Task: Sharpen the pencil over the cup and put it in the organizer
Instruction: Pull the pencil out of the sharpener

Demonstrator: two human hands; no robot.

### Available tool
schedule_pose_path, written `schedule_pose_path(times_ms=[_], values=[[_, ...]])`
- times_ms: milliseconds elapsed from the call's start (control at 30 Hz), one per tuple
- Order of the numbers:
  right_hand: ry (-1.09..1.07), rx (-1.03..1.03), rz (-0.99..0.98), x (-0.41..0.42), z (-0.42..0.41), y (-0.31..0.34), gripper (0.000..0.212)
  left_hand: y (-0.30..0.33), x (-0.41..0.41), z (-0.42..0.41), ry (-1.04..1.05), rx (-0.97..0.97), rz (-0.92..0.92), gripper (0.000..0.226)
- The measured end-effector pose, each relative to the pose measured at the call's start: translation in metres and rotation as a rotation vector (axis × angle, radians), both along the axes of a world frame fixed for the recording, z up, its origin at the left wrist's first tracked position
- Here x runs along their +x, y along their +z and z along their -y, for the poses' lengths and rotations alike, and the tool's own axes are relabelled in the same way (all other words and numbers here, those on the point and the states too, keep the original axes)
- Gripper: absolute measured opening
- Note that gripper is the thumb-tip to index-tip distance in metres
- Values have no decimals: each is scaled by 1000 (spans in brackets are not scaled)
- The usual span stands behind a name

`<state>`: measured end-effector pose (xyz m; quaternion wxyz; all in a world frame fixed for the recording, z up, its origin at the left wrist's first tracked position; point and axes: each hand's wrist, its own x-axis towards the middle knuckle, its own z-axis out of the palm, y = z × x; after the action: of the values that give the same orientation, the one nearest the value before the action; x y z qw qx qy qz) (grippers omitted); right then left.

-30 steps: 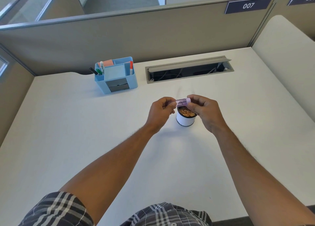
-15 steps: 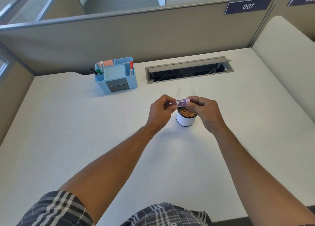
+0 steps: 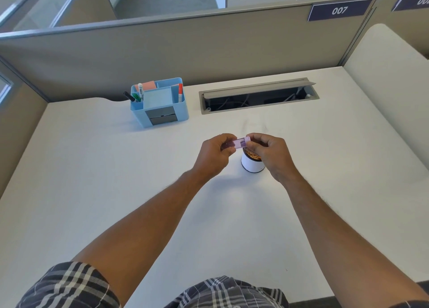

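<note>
Barely shifting since a moment ago, left hand and right hand are pinching the light, slippery purple sharpener above the cup, pencil hidden, best gripped mid-shaft.

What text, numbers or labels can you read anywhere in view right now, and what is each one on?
"007": white digits on the dark nameplate fixed to the top of the partition behind the desk.
"00...": a second dark nameplate at the right edge, cut off by the frame, so the rest cannot be read.
Markers in the blue organizer: any print is too small to read.
White cup: no text visible.
</note>
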<state>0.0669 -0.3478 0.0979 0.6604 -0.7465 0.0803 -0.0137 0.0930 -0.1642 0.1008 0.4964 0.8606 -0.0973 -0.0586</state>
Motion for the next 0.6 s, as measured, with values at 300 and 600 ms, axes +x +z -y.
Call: schedule_pose_path(times_ms=[300,600], values=[[36,47,-44,1,-60,-9,19,-13,-5,-58,1,246,177,31],[100,-146,-104,1,-136,-34,29,-24,-2,-128,100,343,247,24]])
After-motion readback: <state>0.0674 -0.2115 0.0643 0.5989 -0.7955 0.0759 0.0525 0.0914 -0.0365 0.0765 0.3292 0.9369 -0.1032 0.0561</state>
